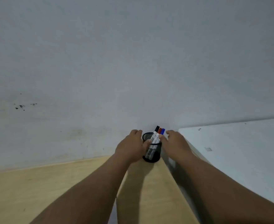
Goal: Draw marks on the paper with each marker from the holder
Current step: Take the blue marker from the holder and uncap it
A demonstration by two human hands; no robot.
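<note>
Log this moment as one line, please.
left hand: on mesh holder | right hand: open beside it | markers: three, in holder | paper: unseen

Light: dim, flat, cool | Shadows: soft, falling toward the viewer on the wooden table | Sharpness: slightly soft throughout | Edges: wide-angle bowing of straight lines

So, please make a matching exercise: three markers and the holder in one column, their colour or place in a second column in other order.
Column one:
1. leftmost marker
2. middle marker
3. rightmost marker
4. mesh holder

Column two:
A. blue cap
B. stands on the wooden table, between both hands
C. black cap
D. red cap

Pairs: 1-C, 2-D, 3-A, 4-B
</note>
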